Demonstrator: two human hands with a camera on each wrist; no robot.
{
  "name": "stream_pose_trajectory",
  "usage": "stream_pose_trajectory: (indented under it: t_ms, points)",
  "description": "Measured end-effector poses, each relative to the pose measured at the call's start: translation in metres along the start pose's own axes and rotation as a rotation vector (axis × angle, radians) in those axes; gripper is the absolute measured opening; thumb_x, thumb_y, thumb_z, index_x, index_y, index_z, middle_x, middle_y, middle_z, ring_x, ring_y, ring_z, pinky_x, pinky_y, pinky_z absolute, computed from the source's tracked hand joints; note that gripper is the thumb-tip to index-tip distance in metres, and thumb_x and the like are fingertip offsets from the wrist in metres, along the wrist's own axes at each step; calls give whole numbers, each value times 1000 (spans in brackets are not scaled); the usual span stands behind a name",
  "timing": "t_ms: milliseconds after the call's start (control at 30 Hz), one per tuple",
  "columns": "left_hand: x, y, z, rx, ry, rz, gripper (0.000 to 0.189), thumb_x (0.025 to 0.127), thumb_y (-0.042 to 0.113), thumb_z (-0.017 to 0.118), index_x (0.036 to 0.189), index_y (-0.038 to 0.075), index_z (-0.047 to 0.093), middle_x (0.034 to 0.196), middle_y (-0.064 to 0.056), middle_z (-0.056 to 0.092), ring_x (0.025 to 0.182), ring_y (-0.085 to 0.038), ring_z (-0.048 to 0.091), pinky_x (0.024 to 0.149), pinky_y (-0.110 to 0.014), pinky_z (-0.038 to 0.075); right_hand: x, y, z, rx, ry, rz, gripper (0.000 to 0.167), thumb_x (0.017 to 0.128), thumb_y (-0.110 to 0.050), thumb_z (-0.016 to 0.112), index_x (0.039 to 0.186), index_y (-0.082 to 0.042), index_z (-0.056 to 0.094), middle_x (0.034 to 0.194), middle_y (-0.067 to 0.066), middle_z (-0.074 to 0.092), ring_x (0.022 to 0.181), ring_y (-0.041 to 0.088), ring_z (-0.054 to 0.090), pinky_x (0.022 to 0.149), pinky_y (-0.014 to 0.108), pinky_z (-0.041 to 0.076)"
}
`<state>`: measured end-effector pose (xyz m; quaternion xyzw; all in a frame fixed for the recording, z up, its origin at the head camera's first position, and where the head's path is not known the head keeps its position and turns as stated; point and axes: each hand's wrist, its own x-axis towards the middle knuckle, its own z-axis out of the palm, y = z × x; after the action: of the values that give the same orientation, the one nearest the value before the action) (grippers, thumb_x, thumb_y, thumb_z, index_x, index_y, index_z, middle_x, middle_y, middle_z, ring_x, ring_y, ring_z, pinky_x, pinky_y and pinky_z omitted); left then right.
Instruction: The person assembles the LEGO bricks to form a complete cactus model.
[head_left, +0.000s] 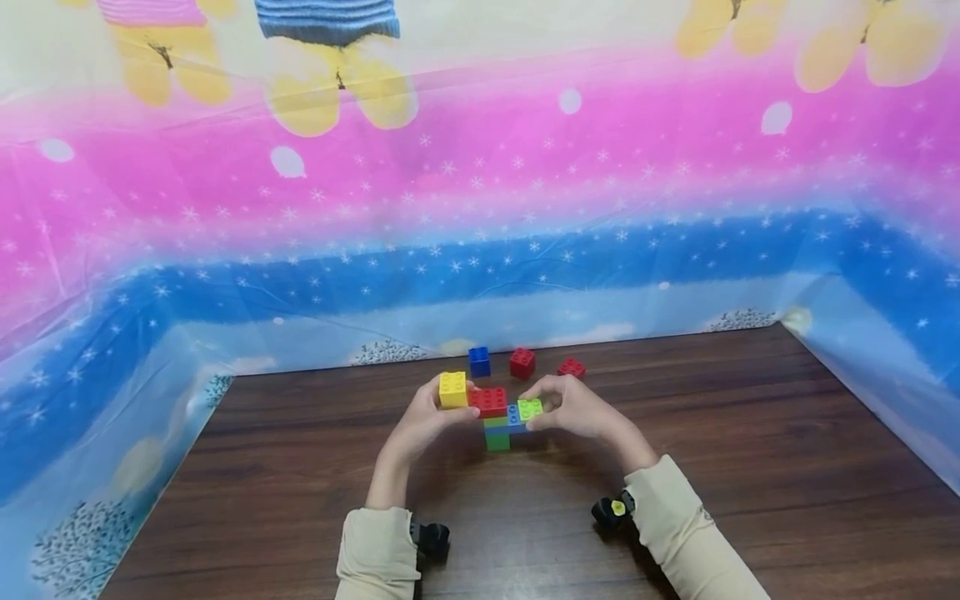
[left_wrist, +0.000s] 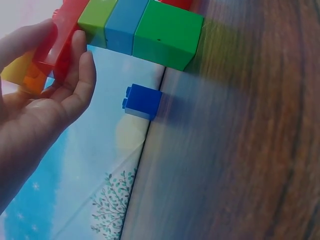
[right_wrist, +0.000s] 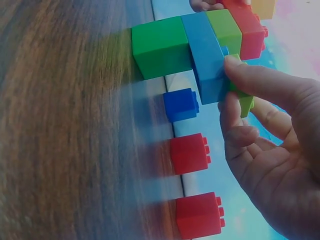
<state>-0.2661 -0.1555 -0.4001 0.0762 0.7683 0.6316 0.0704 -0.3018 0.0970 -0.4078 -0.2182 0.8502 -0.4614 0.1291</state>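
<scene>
A stack of toy building bricks stands on the wooden table, with a green brick [head_left: 498, 440] at its base. Above that come a light blue brick [left_wrist: 120, 25], a lime brick [left_wrist: 97, 20] and a long red brick [head_left: 491, 402]. My left hand [head_left: 416, 421] grips the red brick between thumb and fingers; a yellow brick [head_left: 453, 390] sits at its left end. On the other side my right hand [head_left: 581, 408] pinches a smaller lime brick [head_left: 529, 408] at the right end of the light blue brick. Its fingers partly hide that brick in the right wrist view.
Behind the stack, near the table's [head_left: 285, 483] far edge, lie a dark blue brick [head_left: 479, 362], a red brick [head_left: 522, 362] and another red brick [head_left: 572, 368] close to my right hand. A printed cloth [head_left: 480, 267] hangs around the table's back and sides.
</scene>
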Motion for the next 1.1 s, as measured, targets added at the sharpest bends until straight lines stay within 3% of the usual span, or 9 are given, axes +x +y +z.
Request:
stream_pose_trajectory:
  t_ms: [633,1100]
  points:
    - [1,-1,0,-15,-10,12,47,87,3,66,130,-4,48,121,-20,58,100,-14,58,90,-27,53,3,3,3,0,-1,8,35,83,-16,77,116,-8,67,112,12,67,90,18,61,80,31,56]
    - [-1,-1,0,-38,-10,16,45,87,3,66,128,-3,49,118,-17,59,97,-13,58,87,-25,54,5,9,4,64,-39,9,36,85,-17,73,117,-6,61,114,14,65,91,19,62,81,30,55]
